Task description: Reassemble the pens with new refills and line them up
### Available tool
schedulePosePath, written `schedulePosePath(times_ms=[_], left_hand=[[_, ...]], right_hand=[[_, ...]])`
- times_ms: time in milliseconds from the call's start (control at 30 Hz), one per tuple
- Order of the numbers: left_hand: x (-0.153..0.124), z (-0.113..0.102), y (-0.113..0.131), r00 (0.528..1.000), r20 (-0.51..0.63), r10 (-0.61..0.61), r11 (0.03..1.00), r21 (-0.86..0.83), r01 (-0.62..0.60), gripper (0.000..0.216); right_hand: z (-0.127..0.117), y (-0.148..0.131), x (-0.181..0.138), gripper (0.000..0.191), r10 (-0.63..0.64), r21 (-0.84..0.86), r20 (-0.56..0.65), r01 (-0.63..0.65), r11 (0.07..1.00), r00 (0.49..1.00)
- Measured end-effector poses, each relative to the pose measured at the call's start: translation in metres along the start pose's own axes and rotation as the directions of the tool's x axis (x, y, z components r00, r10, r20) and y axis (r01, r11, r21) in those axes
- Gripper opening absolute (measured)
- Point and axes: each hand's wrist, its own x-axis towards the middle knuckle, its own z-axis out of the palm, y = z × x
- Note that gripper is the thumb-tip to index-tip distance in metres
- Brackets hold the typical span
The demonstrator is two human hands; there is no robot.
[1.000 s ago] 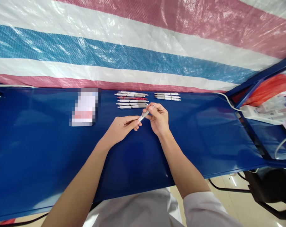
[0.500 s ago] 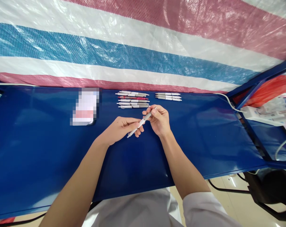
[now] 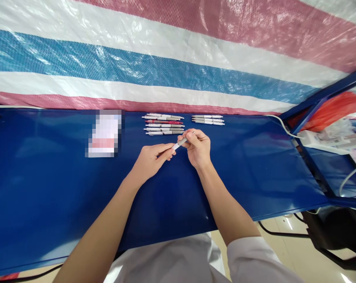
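Head view — a pen (image 3: 178,144), judged light and stiff, was clamped at its ends by left hand (image 3: 150,162) and right hand (image 3: 198,150).

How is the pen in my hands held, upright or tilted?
Tilted: the pen slants from the left hand up to the right hand, both gripping its ends.

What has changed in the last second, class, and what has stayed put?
The left hand has closed up along the pen toward the right hand, covering the white end that stuck out half a second ago; only a short stretch shows. Both hands kept their hold. The pen rows on the table stayed put.
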Motion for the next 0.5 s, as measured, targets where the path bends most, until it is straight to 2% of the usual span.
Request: schedulePosePath(times_ms=[133, 233, 400, 500], left_hand=[[-0.0007, 0.006, -0.0017, 0.986, -0.109, 0.124, 0.984, 0.139, -0.109, 0.026], [-0.0004, 0.0092, -0.0005, 0.973, -0.161, 0.163, 0.973, 0.19, -0.132, 0.025], [0.0012, 0.0112, -0.0018, 0.965, -0.213, 0.15, 0.964, 0.247, -0.096, 0.025], [0.0028, 0.011, 0.0002, 0.973, -0.22, 0.065, 0.988, 0.152, -0.031, 0.027]], right_hand=[[0.0027, -0.0008, -0.0001, 0.028, -0.016, 0.003, -0.026, 0.016, 1.0, 1.0], [0.0042, -0.0007, -0.0002, 0.026, -0.021, 0.013, -0.029, 0.021, 1.0, 0.999], [0.0017, -0.0007, 0.0019, 0.027, 0.011, -0.036, -0.023, -0.012, 0.999, 1.0], [-0.0012, -0.0017, 0.0029, 0.031, 0.015, -0.05, 0.003, -0.015, 0.999, 1.0]])
